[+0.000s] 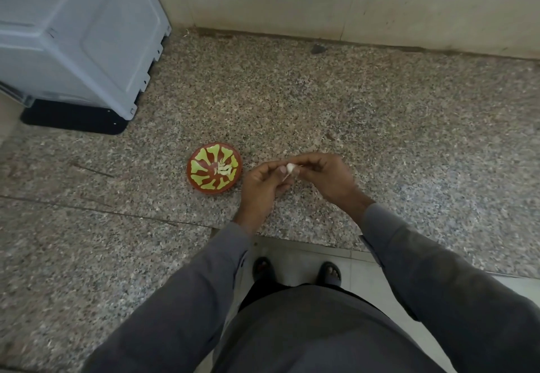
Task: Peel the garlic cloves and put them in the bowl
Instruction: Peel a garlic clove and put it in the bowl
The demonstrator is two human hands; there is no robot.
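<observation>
Head view — steeply down, near

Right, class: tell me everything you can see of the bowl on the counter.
The bowl is small, round and shallow, reddish-brown with yellow-green leaf-like shapes radiating from its centre; it looks glazed or plastic. It sits upright on the speckled stone counter, just beside the left hand but not touched by it. A few pale peeled garlic cloves lie inside.

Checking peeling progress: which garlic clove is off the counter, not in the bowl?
The white garlic clove pinched between the left hand and right hand; the other cloves lie inside the red bowl.
</observation>
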